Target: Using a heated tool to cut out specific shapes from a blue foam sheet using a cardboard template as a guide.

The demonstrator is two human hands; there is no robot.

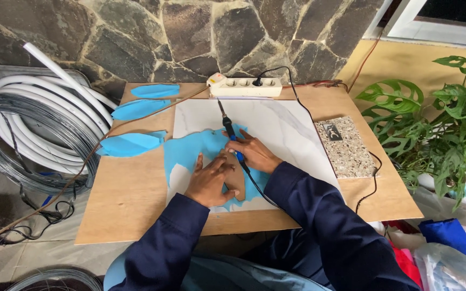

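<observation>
A light-blue sheet point(198, 151) lies on a white marble-look tile point(281, 126) on a low wooden board point(130, 199). My left hand point(210, 180) presses a brown leaf-shaped template point(235, 180) flat onto the blue sheet. My right hand point(253, 153) grips a pen-like electric tool with a blue and black handle point(230, 134). Its tip points toward the far side of the tile, and its black cord runs back under my right sleeve. Three cut blue leaf shapes point(130, 144) lie along the board's left edge.
A white power strip point(244, 86) with a black plug sits at the board's far edge. A speckled stone tile point(346, 146) lies at the right. Coils of white hose and wire point(33, 129) are at the left, a leafy plant point(443, 124) at the right, a stone wall behind.
</observation>
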